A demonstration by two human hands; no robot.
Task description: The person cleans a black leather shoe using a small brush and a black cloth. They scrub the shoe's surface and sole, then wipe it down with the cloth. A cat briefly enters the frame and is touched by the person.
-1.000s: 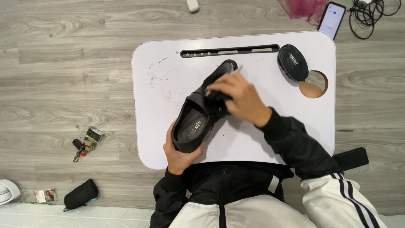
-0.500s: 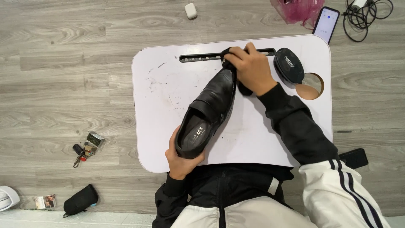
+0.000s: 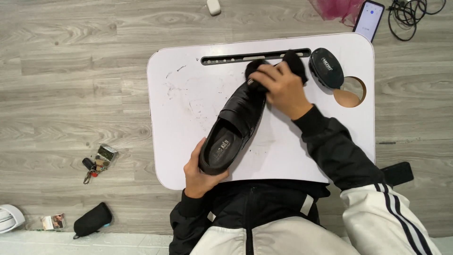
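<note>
A black leather loafer [image 3: 234, 126] lies slantwise on a small white lap table [image 3: 179, 108], heel toward me and toe pointing up and right. My left hand [image 3: 200, 175] grips the heel at the table's near edge. My right hand [image 3: 279, 87] presses a black cloth [image 3: 293, 61] against the toe of the shoe. A round black polish tin [image 3: 326, 68] sits just right of that hand, beside a round cup hole in the table.
A slot runs along the table's far edge. On the wooden floor lie a key bunch [image 3: 96, 162] and a black pouch [image 3: 92, 219] at left, a phone [image 3: 368, 18], cables and a pink bag at top right.
My right hand with the cloth slid from the shoe's middle up to the toe, then shifted back slightly. The shoe's toe has swung a little farther from me.
</note>
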